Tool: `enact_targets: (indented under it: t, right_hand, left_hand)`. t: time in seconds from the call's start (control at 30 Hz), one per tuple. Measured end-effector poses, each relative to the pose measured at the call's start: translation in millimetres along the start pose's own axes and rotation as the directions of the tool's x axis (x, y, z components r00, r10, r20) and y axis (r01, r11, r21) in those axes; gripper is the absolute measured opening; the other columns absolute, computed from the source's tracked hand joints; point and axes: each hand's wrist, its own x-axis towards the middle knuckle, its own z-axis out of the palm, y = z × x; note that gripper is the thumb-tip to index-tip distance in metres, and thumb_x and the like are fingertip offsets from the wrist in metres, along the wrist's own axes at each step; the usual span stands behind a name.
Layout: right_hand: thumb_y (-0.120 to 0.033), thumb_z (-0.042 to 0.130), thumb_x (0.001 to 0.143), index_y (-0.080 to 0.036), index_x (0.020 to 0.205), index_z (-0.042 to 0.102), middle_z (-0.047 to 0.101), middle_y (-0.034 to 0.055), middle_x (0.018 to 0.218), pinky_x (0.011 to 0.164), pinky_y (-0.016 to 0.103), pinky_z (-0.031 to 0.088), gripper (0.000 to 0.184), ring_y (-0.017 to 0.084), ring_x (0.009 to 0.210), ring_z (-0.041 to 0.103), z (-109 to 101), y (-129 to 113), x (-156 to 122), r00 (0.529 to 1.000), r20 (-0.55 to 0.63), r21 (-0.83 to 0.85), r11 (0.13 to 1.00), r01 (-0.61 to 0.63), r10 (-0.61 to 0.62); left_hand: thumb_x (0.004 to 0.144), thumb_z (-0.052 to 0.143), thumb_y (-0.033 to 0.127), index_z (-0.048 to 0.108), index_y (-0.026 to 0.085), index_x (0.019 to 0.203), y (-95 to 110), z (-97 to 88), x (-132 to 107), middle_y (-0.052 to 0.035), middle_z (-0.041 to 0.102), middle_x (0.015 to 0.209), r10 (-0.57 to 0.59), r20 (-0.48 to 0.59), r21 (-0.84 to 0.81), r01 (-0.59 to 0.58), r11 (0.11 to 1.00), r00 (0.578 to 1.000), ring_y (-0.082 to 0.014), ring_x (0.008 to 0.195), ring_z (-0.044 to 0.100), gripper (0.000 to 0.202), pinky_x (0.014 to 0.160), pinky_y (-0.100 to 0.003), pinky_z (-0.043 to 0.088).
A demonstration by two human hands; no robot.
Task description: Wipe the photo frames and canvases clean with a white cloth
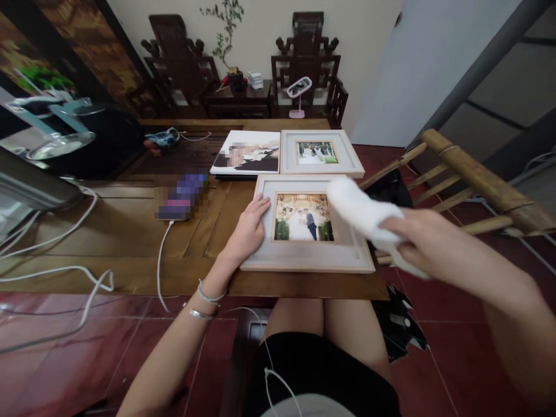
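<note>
A light wooden picture frame (pixel 304 265) lies flat near the table's front edge, with a wedding photo (pixel 304 217) behind its wide pale mat. My left hand (pixel 252 226) grips the frame's left side, fingers over the border. In my right hand (pixel 419 234) is a bunched white cloth (pixel 358 208), slightly blurred, its far end over the frame's upper right part. Whether the cloth touches the frame I cannot tell. Just behind lie a second, smaller wooden frame (pixel 355 162) with a wedding photo and a white-edged photo album (pixel 256 152), side by side.
A phone (pixel 183 197) on a white charging cable (pixel 160 266) lies left on the wooden table (pixel 130 231). Farther left are a blue-and-white cup (pixel 165 138) and more cables. A bamboo chair (pixel 486 179) stands right; a pink mirror (pixel 299 95) stands beyond the table.
</note>
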Motion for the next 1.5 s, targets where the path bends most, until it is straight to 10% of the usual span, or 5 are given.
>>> enact_targets:
  t: [0.13, 0.3, 0.87, 1.33, 1.5]
  right_hand:
    - [0.008, 0.034, 0.071, -0.014, 0.116, 0.062, 0.045, 0.0110, 0.143, 0.102, 0.046, 0.040, 0.057, 0.029, 0.131, 0.041, 17.2, 17.7, 63.5, 0.984, -0.176, -0.191, 0.982, 0.005, -0.039]
    - [0.007, 0.036, 0.078, -0.015, 0.116, 0.065, 0.038, 0.0103, 0.149, 0.103, 0.058, 0.032, 0.053, 0.037, 0.135, 0.031, 59.3, 17.0, 110.3, 0.995, -0.007, -0.316, 0.944, 0.094, -0.102]
    - [0.001, 0.050, 0.065, -0.020, 0.102, 0.067, 0.055, 0.0114, 0.134, 0.089, 0.046, 0.048, 0.046, 0.034, 0.114, 0.055, 31.9, -70.5, -7.4, 0.939, 0.161, -0.029, 0.950, 0.312, -0.304]
    - [-0.002, 0.049, 0.075, -0.017, 0.125, 0.058, 0.038, 0.0121, 0.149, 0.105, 0.055, 0.030, 0.053, 0.037, 0.135, 0.031, 79.7, 2.2, 111.8, 0.998, -0.053, -0.182, 0.983, 0.012, -0.022]
    - [-0.007, 0.047, 0.082, -0.014, 0.116, 0.063, 0.044, 0.0159, 0.143, 0.101, 0.054, 0.033, 0.038, 0.037, 0.128, 0.039, 77.7, -6.2, 107.9, 0.997, 0.020, -0.239, 0.968, 0.071, -0.068]
  left_hand:
    - [0.085, 0.037, 0.005, 0.058, 0.013, 0.123, 0.5, -0.5, -0.7, -0.0119, 0.058, 0.133, 0.004, 0.000, 0.004, -0.004, 1.000, 1.000, -0.0239, 0.135, 0.041, 0.044, 0.114, -0.048, 0.033]
    - [0.084, 0.038, 0.005, 0.059, 0.016, 0.122, 0.2, -0.5, -0.7, -0.0088, 0.059, 0.132, -0.001, -0.003, 0.003, 0.001, 1.000, 1.000, -0.0235, 0.134, 0.042, 0.045, 0.114, -0.049, 0.033]
    - [0.084, 0.037, 0.004, 0.059, 0.013, 0.122, 0.0, 1.7, -1.5, -0.0108, 0.057, 0.134, 0.002, -0.016, -0.007, -0.002, 1.000, 1.000, -0.0237, 0.135, 0.040, 0.044, 0.113, -0.051, 0.032]
    - [0.082, 0.038, 0.003, 0.059, 0.015, 0.122, -0.3, 0.0, -0.8, -0.0083, 0.058, 0.133, -0.011, -0.004, -0.011, 0.011, 1.000, 1.000, -0.0235, 0.135, 0.040, 0.047, 0.115, -0.049, 0.031]
    - [0.084, 0.037, 0.004, 0.059, 0.013, 0.122, -0.3, 0.4, -0.2, -0.0100, 0.057, 0.133, -0.012, -0.002, 0.013, 0.012, 1.000, 1.000, -0.0228, 0.134, 0.042, 0.045, 0.115, -0.046, 0.033]
